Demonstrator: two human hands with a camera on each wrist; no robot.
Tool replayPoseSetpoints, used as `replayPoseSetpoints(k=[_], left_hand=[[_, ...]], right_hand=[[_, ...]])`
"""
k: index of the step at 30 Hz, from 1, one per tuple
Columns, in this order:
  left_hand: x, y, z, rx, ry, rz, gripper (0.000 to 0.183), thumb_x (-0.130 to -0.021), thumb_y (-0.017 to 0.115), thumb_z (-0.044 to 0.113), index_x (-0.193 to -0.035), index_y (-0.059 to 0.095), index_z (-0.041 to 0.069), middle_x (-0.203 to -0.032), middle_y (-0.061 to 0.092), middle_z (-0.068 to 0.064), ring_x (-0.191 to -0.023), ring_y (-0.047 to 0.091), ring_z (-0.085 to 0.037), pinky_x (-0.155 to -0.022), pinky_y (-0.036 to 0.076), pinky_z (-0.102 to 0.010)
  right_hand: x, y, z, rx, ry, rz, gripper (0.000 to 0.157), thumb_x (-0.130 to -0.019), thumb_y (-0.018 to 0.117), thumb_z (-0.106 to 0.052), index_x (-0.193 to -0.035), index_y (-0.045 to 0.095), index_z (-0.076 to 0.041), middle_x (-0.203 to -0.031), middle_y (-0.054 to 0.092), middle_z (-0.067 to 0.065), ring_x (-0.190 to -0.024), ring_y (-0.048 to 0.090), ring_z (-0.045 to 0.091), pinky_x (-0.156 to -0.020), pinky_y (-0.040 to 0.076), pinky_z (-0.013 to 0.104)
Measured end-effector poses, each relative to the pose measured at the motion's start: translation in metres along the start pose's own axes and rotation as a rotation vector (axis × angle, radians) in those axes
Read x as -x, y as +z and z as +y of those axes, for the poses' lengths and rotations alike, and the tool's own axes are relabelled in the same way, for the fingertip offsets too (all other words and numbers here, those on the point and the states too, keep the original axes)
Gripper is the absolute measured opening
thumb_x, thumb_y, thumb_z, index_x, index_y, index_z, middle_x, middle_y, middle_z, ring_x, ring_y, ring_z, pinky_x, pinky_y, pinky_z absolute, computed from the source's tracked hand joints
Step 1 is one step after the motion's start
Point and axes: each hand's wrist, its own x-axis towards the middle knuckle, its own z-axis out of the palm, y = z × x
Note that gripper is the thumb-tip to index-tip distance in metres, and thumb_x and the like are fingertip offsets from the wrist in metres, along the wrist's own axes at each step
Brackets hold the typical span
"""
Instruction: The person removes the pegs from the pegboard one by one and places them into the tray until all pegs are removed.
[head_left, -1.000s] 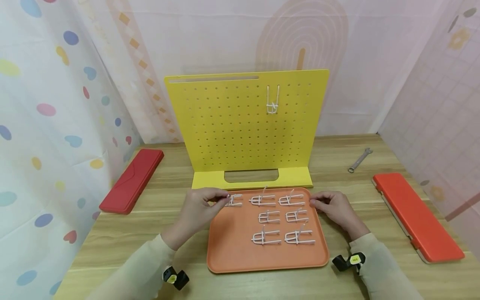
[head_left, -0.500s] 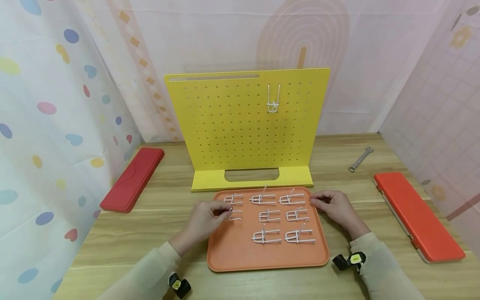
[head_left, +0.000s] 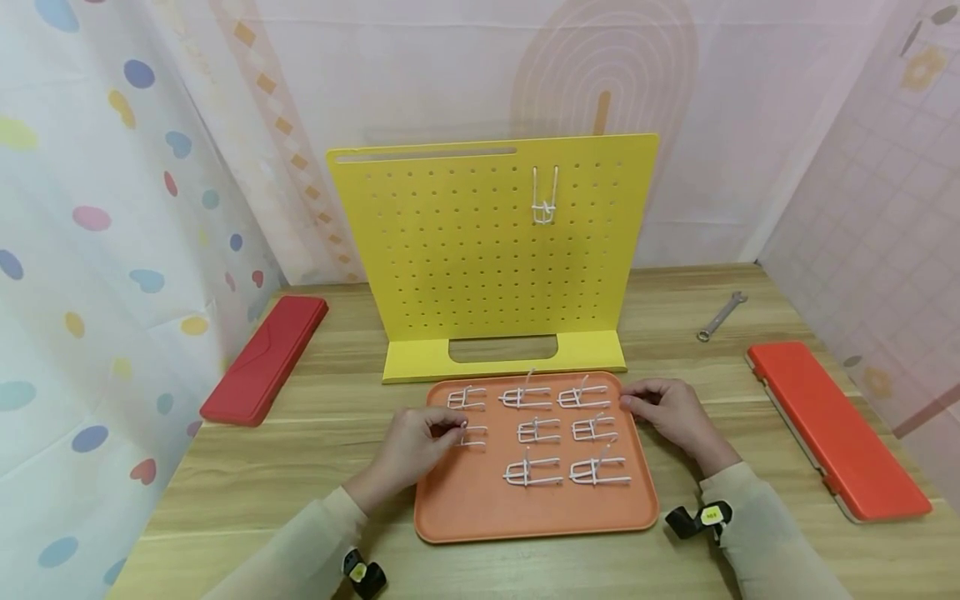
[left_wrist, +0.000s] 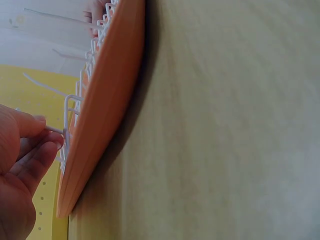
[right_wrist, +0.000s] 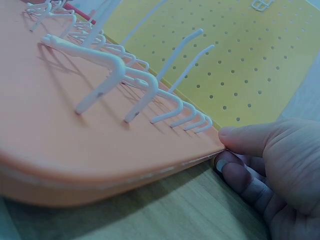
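Note:
An orange tray [head_left: 480, 508] holds several white wire pegboard hooks lying in rows. My left hand [head_left: 416, 446] is over the tray's left side, and its thumb and fingers pinch the wire of a hook [head_left: 476, 429] in the middle row. That hook is partly hidden by the fingers in the head view; in the left wrist view it appears to be at the tray surface. Just beyond it lies another hook [head_left: 467, 398]. My right hand [head_left: 671, 417] grips the tray's right rim, thumb on top and fingers below, as the right wrist view shows.
Behind the tray stands a yellow pegboard [head_left: 487, 250] with one white hook [head_left: 543, 208] hanging near its upper right. A red case [head_left: 266, 358] lies left. An orange-red case [head_left: 836, 433] and a wrench [head_left: 722, 317] lie right.
My left hand has left the hook at the tray's upper left and come slightly nearer me, to the hook below it. The right hand has stayed on the rim.

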Motion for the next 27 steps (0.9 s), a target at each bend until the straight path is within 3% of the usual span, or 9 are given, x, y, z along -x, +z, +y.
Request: replayPoseSetpoints(k=[9, 20, 27], left_hand=[[-0.0005, 0.0022, -0.0046, 0.003, 0.028, 0.006, 0.011, -0.079, 0.077, 0.001, -0.089, 0.076, 0.006, -0.083, 0.073, 0.001, -0.068, 0.063, -0.003, -0.06, 0.053, -0.02], [-0.0008, 0.0046, -0.0025, -0.002, -0.005, 0.01, 0.011, -0.078, 0.077, 0.0, -0.086, 0.075, 0.008, -0.08, 0.071, 0.003, -0.069, 0.063, -0.003, -0.06, 0.053, -0.02], [-0.0009, 0.0051, -0.0031, 0.0, 0.014, 0.005, 0.01, -0.079, 0.077, 0.001, -0.088, 0.075, 0.007, -0.083, 0.072, 0.002, -0.07, 0.064, -0.004, -0.062, 0.054, -0.021]], right_hand=[[0.0001, 0.0004, -0.0017, -0.014, -0.005, 0.0, 0.02, -0.088, 0.072, -0.019, -0.1, 0.074, -0.003, -0.094, 0.071, 0.009, -0.081, 0.061, 0.014, -0.066, 0.051, 0.023], [-0.0004, 0.0005, -0.0012, -0.006, -0.001, 0.001, 0.019, -0.089, 0.071, -0.019, -0.1, 0.074, -0.003, -0.094, 0.071, 0.008, -0.082, 0.061, 0.015, -0.067, 0.051, 0.023], [-0.0002, 0.0004, -0.0001, 0.002, 0.001, 0.005, 0.02, -0.088, 0.071, -0.02, -0.099, 0.074, -0.004, -0.094, 0.071, 0.008, -0.083, 0.061, 0.016, -0.068, 0.051, 0.023]])
